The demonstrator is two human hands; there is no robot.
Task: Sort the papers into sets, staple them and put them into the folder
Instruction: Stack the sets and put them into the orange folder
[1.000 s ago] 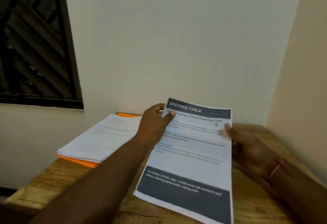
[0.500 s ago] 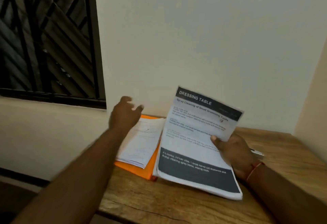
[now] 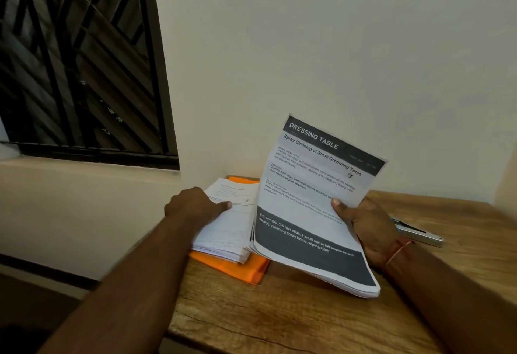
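My right hand [image 3: 366,227] grips a set of printed papers [image 3: 313,205] headed "DRESSING TABLE", tilted up off the table, thumb on the front sheet. To its left a stack of white handwritten papers [image 3: 232,227] lies on an orange folder [image 3: 237,268]. My left hand [image 3: 195,205] rests on the stack's left side, thumb lying on the top sheet, fingers curled over the far edge. A metal stapler [image 3: 419,233] lies on the table to the right, partly hidden behind my right hand.
The wooden table [image 3: 279,320] stands against a pale wall, with its left edge just beside the folder. A dark barred window [image 3: 78,59] is at the upper left above a ledge.
My left hand let go of the printed set, swung left and came down on the white stack. My right hand now holds the set alone, tilted more upright. The view shifted left.
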